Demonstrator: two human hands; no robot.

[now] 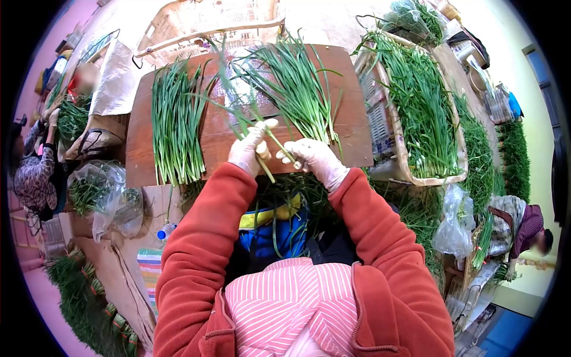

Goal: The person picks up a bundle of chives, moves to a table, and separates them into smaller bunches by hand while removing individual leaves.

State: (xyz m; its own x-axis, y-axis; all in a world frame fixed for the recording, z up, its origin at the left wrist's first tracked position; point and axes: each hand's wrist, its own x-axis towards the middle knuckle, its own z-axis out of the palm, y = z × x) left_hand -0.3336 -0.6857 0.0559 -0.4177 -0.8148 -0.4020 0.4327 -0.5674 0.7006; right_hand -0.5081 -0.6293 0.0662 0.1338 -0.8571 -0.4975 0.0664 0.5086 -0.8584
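Note:
My left hand (251, 149), in a pale glove, is closed around a few garlic chive stalks (245, 119), whose leaves point up and away over the table. My right hand (314, 159), gloved too, has its fingers curled at the lower end of one stalk (278, 143). Both hands are above the near edge of the brown table (232, 146). A neat bundle of garlic chives (178, 125) lies on the left side of the tabletop. Another, looser bundle (297, 89) is fanned out on the right, just beyond my right hand.
A crate (463, 149) heaped with garlic chives stands right of the table. Behind the table is a pale plastic crate (208, 30). Plastic bags (116, 205) and loose greens (416, 208) lie around. Other people work at left (35, 172) and right (529, 232).

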